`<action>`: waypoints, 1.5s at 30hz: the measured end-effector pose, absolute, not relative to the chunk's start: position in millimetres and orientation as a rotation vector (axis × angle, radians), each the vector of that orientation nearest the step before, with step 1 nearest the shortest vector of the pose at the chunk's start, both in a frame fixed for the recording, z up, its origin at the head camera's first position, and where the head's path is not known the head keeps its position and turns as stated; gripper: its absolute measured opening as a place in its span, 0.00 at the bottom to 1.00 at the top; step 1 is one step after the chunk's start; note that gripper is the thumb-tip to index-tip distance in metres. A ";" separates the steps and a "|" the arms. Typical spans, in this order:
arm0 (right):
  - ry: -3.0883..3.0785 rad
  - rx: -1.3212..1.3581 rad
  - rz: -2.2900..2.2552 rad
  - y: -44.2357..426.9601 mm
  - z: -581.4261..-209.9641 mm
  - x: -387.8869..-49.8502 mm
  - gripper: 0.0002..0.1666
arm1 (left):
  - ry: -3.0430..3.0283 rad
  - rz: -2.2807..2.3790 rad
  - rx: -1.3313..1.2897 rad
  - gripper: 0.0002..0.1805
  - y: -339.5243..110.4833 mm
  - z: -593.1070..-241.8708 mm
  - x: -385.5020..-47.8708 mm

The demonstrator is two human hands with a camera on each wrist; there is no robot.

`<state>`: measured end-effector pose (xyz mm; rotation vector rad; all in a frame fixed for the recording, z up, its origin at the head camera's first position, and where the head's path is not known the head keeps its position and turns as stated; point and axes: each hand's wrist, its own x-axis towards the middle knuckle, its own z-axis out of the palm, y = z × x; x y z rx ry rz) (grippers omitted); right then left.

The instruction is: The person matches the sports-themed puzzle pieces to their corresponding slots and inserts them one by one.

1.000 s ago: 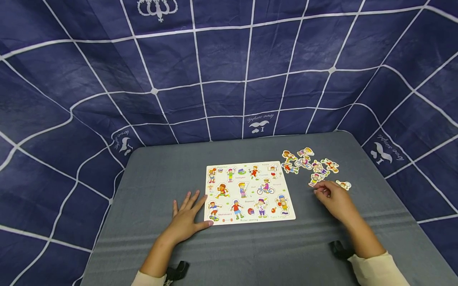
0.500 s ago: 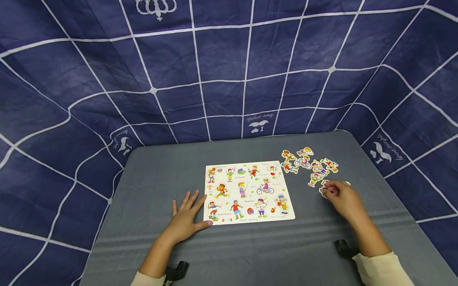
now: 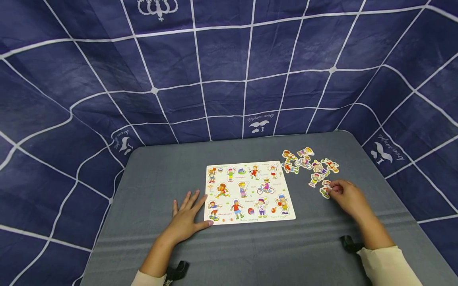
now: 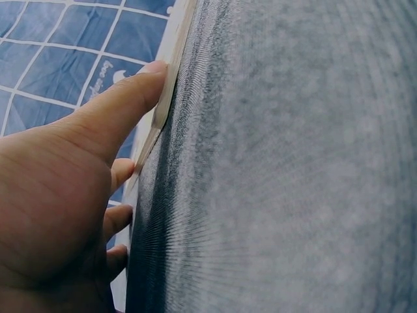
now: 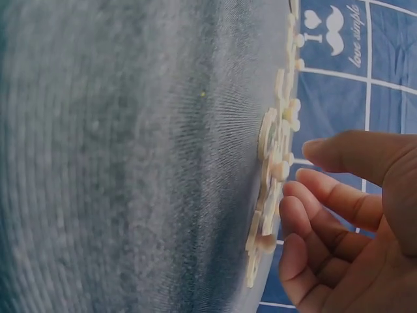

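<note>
Navy cloth [image 3: 222, 55] ruled with white lines hangs beyond both hands and turns inward at either side of them. Under the hands spreads a gray, fabric-topped table [image 3: 157, 171], softly creased between the two; its nap should keep flat things from sliding far.

Between the hands, closer to the left, lies a cream board [image 3: 233, 194] showing children at sport; whether those figures are printed or inlaid is hard to tell. It looks stiff, smooth and light, probably thin wood, and would be best taken by its edges. At its side, the left hand [image 3: 184, 222] is spread, thumb resting on the near corner, grasping nothing.

Past the board's opposite side, the right hand [image 3: 348, 198] has loosely bent fingers; its wrist view shows thumb and forefinger apart with nothing between.

Loose figure pieces [image 3: 316, 179] are scattered just beyond that hand, and the nearest piece [image 3: 325, 193] lies flat at its fingertips; contact is unclear. They seem light and rigid, though narrow limbs might chip if forced.

Smallest are the pale knobs [image 5: 280, 171] standing up from the pieces: the natural spot for a finger-and-thumb pinch, though rounded tops may slip.
</note>
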<state>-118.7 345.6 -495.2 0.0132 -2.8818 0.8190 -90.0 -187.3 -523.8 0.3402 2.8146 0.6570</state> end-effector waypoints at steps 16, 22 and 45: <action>-2.958 0.047 0.813 354.1 -500.5 -133.0 0.10 | 2.808 0.664 0.341 0.53 -186.6 -520.8 -90.5; -2.981 0.020 0.807 355.1 -500.6 -137.6 0.09 | 2.811 0.662 0.350 0.53 -186.8 -522.1 -90.9; -2.953 0.003 0.832 355.1 -499.2 -136.1 0.07 | 2.813 0.671 0.342 0.53 -187.3 -524.6 -89.9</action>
